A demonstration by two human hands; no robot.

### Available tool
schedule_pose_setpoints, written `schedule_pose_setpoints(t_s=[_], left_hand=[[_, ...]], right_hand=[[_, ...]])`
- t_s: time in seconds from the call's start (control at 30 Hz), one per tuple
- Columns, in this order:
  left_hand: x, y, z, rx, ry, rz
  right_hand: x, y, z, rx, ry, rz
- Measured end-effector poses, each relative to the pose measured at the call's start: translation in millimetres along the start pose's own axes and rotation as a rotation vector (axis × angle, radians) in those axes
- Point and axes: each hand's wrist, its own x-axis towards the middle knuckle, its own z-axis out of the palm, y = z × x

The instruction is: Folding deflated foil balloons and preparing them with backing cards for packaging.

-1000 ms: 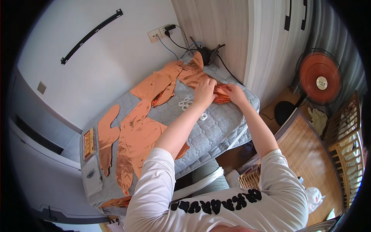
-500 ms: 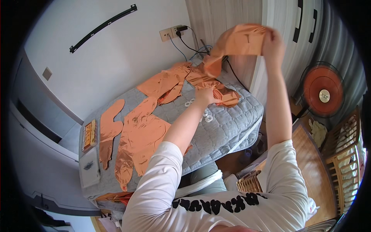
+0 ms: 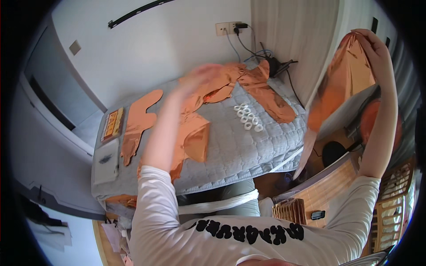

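Observation:
Up at the right, my right hand (image 3: 376, 49) pinches the top of a shiny copper foil balloon (image 3: 348, 73), which hangs flat and slack beside the bed. My left hand (image 3: 202, 76) is smeared by motion above the foil pieces at the wall side; its fingers cannot be made out. Below my arms, more flat copper foil balloons lie on the grey quilted bed (image 3: 230, 155): one at the left (image 3: 141, 116), one in the middle (image 3: 195, 139) partly behind my left forearm, and one at the right (image 3: 271, 102). Several small white rolls (image 3: 247, 118) are grouped between them.
A yellow-and-red box (image 3: 112, 125) and a clear flat case (image 3: 106, 162) rest on the bed's left end. Cords run from a wall socket (image 3: 228, 28). To the right stand a fan (image 3: 370, 122), a wooden slatted crib (image 3: 392, 206) and a wicker basket (image 3: 288, 210).
My right hand has carried the foil balloon right, off the bed, where it now hangs down. My left hand has left the foil near the rolls and swung left. The view has shifted.

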Motion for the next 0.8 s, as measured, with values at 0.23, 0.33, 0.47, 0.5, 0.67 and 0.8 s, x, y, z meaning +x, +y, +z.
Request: schedule_pose_setpoints(t_s=[0.23,0.33,0.47,0.5,0.67,0.8], left_hand=[[-169.7,-102.9,-167.6,0.662,0.052,-0.274],[-205.2,-118.9,-114.4,0.969,-0.048,-0.181],[-251.8,-127.5,-81.6,1.215,-0.07,-0.029],[-249.0,-127.7,-69.7,1.211,-0.073,-0.019],[-248.4,-115.3,-33.9,1.126,-0.039,-0.101],[-249.0,-117.5,-41.2,1.049,-0.089,-0.184]], right_hand=[[70.4,24.8,19.1,-0.156,-0.311,-0.136],[105.2,44.6,16.5,-0.415,-0.024,-0.184],[119.0,-82.5,82.8,-0.323,0.334,-0.44],[112.3,-101.3,95.2,-0.439,0.348,-0.558],[59.8,-182.1,213.0,-0.251,0.166,-1.04],[-31.4,-240.6,313.5,-0.054,0.248,-1.436]])
